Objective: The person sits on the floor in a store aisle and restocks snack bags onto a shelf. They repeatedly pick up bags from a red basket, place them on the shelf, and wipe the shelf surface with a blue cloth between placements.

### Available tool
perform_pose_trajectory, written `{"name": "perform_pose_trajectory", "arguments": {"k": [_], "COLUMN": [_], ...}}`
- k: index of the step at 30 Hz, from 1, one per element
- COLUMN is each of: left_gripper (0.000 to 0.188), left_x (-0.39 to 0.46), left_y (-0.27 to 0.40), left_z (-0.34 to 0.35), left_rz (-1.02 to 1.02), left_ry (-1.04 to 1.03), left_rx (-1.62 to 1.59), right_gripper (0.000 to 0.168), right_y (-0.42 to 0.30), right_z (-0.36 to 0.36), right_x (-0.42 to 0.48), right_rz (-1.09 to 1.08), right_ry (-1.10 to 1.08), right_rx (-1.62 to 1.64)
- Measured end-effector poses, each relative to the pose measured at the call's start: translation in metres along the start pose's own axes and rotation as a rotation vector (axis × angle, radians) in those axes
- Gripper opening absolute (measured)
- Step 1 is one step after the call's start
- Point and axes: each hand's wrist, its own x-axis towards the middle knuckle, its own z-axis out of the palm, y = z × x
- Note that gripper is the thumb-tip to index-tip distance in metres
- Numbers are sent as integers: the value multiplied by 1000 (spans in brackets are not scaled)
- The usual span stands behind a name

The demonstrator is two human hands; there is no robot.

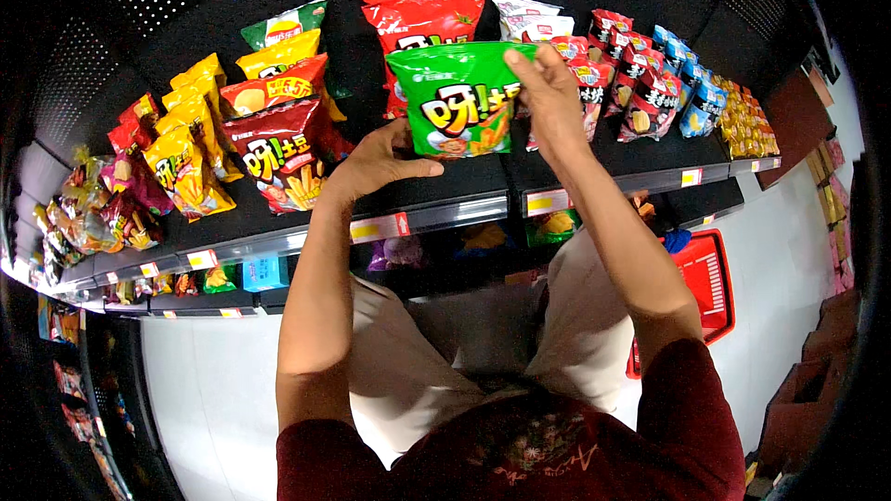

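Note:
A green snack bag (456,101) stands upright in front of me above the shelf, its printed face turned my way. My right hand (550,87) grips its upper right corner, thumb on the front. At the lower left corner is my left hand (376,160), with thumb and fingers spread; the thumb shows just below the bag's bottom edge. Some left fingertips are hidden, and I cannot tell whether they touch the bag. Behind the green bag stand red snack bags (424,17), partly covered by it. Left of my left hand is a dark red snack bag (278,153).
The black shelf (445,188) carries yellow bags (184,174), white bags (536,28), black-and-red bags (651,108) and blue bags (703,108). Price tags (379,227) line its front edge. A red shopping basket (710,285) stands on the floor at right, near brown boxes (800,396).

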Motion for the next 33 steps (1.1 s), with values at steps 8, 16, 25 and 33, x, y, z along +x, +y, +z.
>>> {"name": "perform_pose_trajectory", "arguments": {"k": [8,16,25,33], "left_gripper": [73,52,47,61], "left_x": [22,30,38,32], "left_y": [-41,-45,-57,-45], "left_z": [-5,0,0,2], "left_rz": [53,9,103,100], "left_ry": [300,251,417,458], "left_rx": [76,123,182,306], "right_gripper": [19,64,53,55], "right_y": [57,72,83,86], "right_z": [18,-19,-21,-23], "right_x": [25,-22,-42,-43], "right_rz": [-7,110,78,50], "right_ry": [-35,-177,-210,-182], "right_rx": [-55,-412,-630,-617]}}
